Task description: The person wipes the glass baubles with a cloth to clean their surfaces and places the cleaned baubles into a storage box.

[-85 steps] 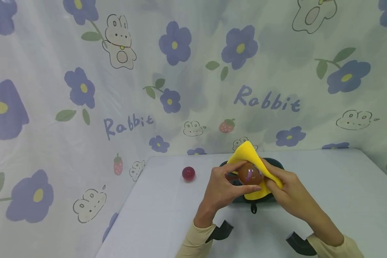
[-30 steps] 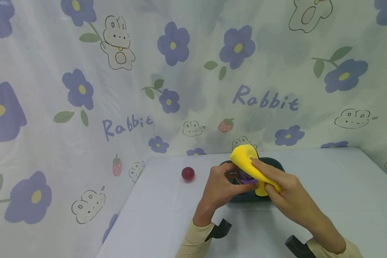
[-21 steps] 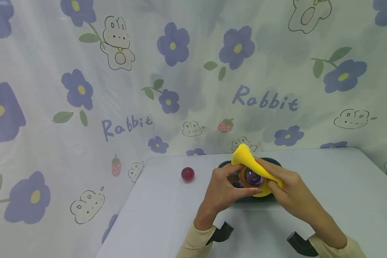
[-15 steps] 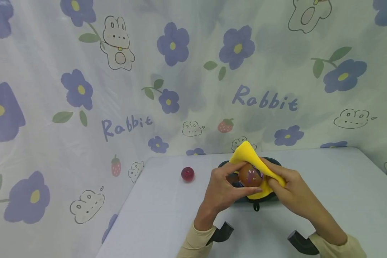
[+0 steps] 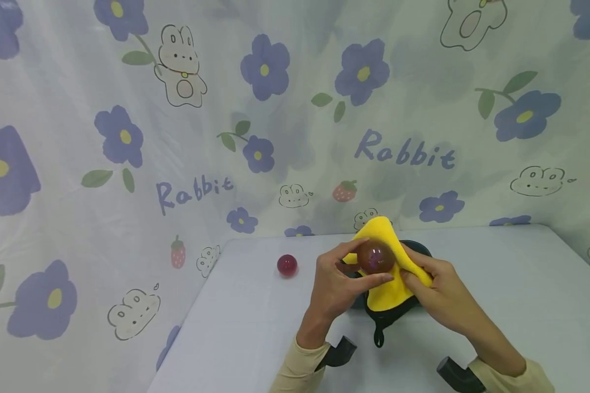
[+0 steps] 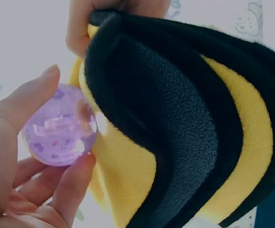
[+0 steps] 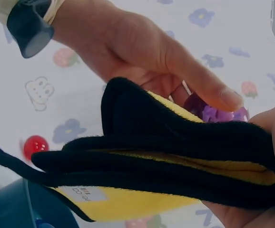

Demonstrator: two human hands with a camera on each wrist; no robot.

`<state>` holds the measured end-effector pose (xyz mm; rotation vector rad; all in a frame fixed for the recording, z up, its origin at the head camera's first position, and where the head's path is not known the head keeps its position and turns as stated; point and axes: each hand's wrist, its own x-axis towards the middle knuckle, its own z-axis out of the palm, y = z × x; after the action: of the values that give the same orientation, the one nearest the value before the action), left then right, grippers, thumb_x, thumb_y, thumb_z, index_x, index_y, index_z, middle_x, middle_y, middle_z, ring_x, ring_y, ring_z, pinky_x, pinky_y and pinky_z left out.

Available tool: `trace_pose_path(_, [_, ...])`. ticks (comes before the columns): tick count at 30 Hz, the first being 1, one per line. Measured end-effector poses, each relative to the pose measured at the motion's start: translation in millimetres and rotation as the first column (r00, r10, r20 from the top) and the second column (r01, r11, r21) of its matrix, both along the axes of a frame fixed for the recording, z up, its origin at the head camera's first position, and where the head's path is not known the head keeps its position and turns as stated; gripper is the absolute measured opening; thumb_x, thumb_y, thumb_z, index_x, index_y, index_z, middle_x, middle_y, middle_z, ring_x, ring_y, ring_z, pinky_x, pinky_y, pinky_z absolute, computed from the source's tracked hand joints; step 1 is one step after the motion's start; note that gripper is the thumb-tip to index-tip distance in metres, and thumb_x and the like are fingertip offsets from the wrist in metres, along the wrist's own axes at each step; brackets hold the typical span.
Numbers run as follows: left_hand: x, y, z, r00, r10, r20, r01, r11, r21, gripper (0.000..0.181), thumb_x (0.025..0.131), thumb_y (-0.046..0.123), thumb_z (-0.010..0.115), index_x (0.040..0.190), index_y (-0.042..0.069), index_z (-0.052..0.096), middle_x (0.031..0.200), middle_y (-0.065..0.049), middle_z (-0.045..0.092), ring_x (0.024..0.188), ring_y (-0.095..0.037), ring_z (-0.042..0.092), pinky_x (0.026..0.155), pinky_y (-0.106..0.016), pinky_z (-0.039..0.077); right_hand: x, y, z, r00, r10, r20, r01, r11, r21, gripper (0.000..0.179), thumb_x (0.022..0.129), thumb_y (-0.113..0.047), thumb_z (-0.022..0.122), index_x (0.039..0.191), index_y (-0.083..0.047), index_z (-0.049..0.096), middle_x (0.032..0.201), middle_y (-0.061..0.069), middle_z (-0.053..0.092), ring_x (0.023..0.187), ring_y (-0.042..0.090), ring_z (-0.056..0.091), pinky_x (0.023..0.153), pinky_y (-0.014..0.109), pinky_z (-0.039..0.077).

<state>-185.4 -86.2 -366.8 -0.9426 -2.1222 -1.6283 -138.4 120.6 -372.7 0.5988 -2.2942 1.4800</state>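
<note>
My left hand (image 5: 330,286) grips a clear ball (image 5: 375,256) between thumb and fingers. In the left wrist view the ball (image 6: 61,127) looks purple, with small dark purple marks. My right hand (image 5: 440,284) pinches a folded cloth (image 5: 388,295), yellow on one face and dark on the other, with black edging. The cloth spreads behind the ball and right up against it, its black-edged corner and hanging loop drooping toward me. Part of my right fingers is hidden by the cloth. Both hands are raised over a dark teal container (image 5: 417,248), which they largely cover.
A red ball (image 5: 287,266) rests on the white table (image 5: 246,322), left of my hands. In the right wrist view a blue ball (image 7: 44,223) shows inside the container. A curtain (image 5: 295,120) printed with flowers and rabbits stands behind the table.
The cloth covered much of the ball a second ago; now the ball shows in front of it. Since then my left hand has shifted slightly up and left with the ball, and the cloth hangs lower.
</note>
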Motion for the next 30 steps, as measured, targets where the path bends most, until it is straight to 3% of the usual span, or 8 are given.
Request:
trace_pose_path(2, [-1.6,0.3,-0.6,1.0,-0.002,0.02,0.002,1.0,0.015,0.055,0.081,0.031,0.09,0.131,0.02,0.07,0.125,0.0,0.075,0.106,-0.012,0.069,0.08,-0.028,0.065,0.7,-0.1,0.4,1.0,0.0,0.008,0.0,1.0,-0.003,0.049,0.099,0.003,0.059,0.147,0.01,0.049,0.128,0.03,0.067,0.078,0.007,0.062,0.07,0.017,0.061])
trace_pose_path(5, [-3.2,0.4,-2.0,0.998,0.004,0.055,-0.006,1.0,0.027,0.057,0.083,0.038,0.088,0.133,0.021,0.068,0.129,0.002,0.073,0.109,-0.012,0.068,0.082,-0.029,0.065,1.6,0.2,1.3,1.0,-0.001,0.015,0.001,1.0,0.0,0.05,0.099,0.003,0.06,0.147,0.01,0.048,0.129,0.03,0.067,0.081,0.006,0.063,0.073,0.017,0.061])
trace_pose_path(15, [-5.3,1.4,-4.5,0.997,0.015,0.078,-0.018,0.999,0.036,0.058,0.084,0.042,0.086,0.134,0.021,0.066,0.132,0.001,0.07,0.115,-0.013,0.068,0.094,-0.027,0.061,9.7,3.9,9.6,1.0,-0.021,-0.003,0.021,0.998,0.061,0.051,0.097,0.003,0.061,0.146,0.01,0.05,0.126,0.028,0.07,0.075,0.006,0.063,0.066,0.02,0.061])
trace_pose_path(20, [-7.5,-0.3,-4.9,0.996,0.05,0.075,-0.051,0.999,0.018,0.057,0.082,0.035,0.089,0.132,0.018,0.068,0.131,0.0,0.071,0.115,-0.013,0.069,0.098,-0.029,0.06,15.4,3.7,12.5,0.999,-0.039,-0.019,0.041,0.996,0.079,0.051,0.096,0.004,0.063,0.146,0.008,0.052,0.119,0.024,0.073,0.072,0.006,0.061,0.059,0.021,0.058])
trace_pose_path(24, [-7.4,-0.9,-5.1,0.992,0.076,0.098,-0.076,0.997,-0.002,0.057,0.08,0.029,0.091,0.131,0.015,0.069,0.129,-0.002,0.072,0.109,-0.015,0.073,0.094,-0.028,0.061,19.1,2.1,14.3,0.997,-0.049,-0.063,0.055,0.995,0.086,0.051,0.095,0.006,0.064,0.145,0.005,0.054,0.116,0.022,0.074,0.069,0.006,0.058,0.053,0.021,0.053])
trace_pose_path(30, [-6.9,-0.6,-5.0,0.988,0.075,0.138,-0.07,0.997,-0.042,0.057,0.08,0.029,0.091,0.132,0.015,0.07,0.127,-0.001,0.073,0.108,-0.019,0.075,0.092,-0.023,0.061,19.0,0.0,13.5,0.981,-0.041,-0.191,0.067,0.989,0.13,0.057,0.089,0.014,0.064,0.144,0.002,0.057,0.118,0.022,0.074,0.068,0.0,0.053,0.052,0.017,0.05])
